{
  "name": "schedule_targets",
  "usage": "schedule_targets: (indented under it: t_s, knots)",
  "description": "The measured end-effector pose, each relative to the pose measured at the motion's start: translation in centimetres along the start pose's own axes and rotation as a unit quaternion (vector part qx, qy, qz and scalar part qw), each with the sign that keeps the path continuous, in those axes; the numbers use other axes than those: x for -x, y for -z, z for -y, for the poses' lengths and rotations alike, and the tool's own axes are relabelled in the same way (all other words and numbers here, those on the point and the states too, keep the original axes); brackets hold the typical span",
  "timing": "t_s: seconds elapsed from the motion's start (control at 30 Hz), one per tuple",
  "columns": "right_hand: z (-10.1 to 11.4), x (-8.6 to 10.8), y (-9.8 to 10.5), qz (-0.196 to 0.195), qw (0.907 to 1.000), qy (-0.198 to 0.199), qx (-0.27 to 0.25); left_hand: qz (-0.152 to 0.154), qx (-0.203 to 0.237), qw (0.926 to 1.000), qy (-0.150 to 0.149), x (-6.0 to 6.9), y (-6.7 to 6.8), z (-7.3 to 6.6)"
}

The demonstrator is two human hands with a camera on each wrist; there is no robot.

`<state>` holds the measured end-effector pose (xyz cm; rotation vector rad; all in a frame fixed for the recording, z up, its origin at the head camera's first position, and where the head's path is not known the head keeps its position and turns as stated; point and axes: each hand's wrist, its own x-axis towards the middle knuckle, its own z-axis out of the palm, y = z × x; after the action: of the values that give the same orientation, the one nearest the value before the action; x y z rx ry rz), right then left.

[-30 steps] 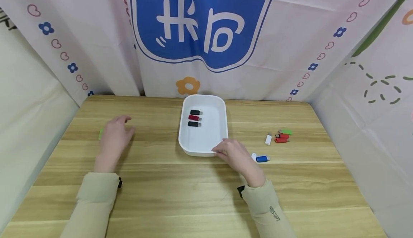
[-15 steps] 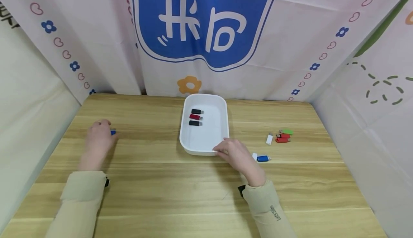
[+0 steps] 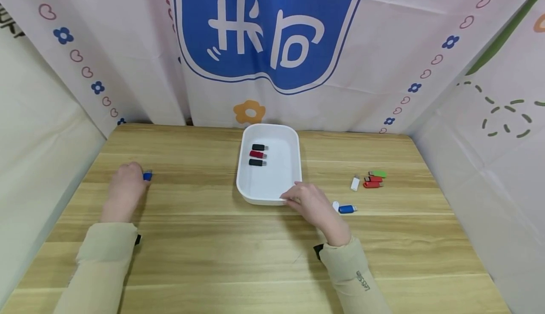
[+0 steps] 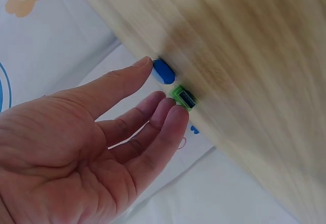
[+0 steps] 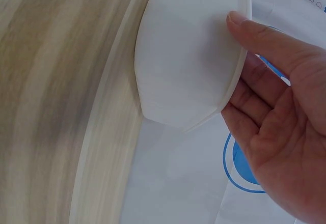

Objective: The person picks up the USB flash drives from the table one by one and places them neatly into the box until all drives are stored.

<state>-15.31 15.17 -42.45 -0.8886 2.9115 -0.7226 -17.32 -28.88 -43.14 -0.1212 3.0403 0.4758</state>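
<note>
At the table's left side, my left hand [image 3: 125, 186] is beside a blue USB stick [image 3: 147, 176]. Its thumb tip is close to the blue stick [image 4: 164, 72] in the left wrist view, and its fingers are by a green USB stick [image 4: 183, 98]; the thumb and fingers stand apart. My right hand [image 3: 312, 206] grips the near right corner of a white tray [image 3: 238, 177], its thumb outside the wall and its fingers over the rim. Inside the tray lie a black USB stick [image 3: 258, 147], a red one [image 3: 257, 154] and another black one [image 3: 256, 162].
To the right of the tray lie a white USB stick [image 3: 355, 183], a green one [image 3: 377, 174], two red ones [image 3: 373, 185], and a blue one [image 3: 347, 209] beside a white one [image 3: 336, 206]. A printed curtain [image 3: 140, 58] hangs behind the table [image 3: 255, 257].
My left hand has moved left and slightly lower, uncovering the blue USB stick at its right. My right hand stays on the tray, and the tray's sticks lie as before.
</note>
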Motion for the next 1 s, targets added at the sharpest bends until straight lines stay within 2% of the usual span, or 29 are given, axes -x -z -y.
schedule_targets:
  t_s: [0.17,0.53,1.0]
  knots:
    - [-0.10,-0.02,-0.10,0.003,1.0000,-0.007,-0.001,0.005,-0.007,1.0000,0.000,-0.24,-0.09,0.12]
    - [-0.09,-0.04,-0.10,0.003,0.9999,-0.011,-0.002,0.021,0.007,0.9998,-0.002,-0.53,-0.20,-0.16]
    - [-0.04,-0.13,-0.12,0.003,0.9999,-0.007,0.009,0.011,0.010,0.9997,-0.017,-0.84,-0.60,-0.36]
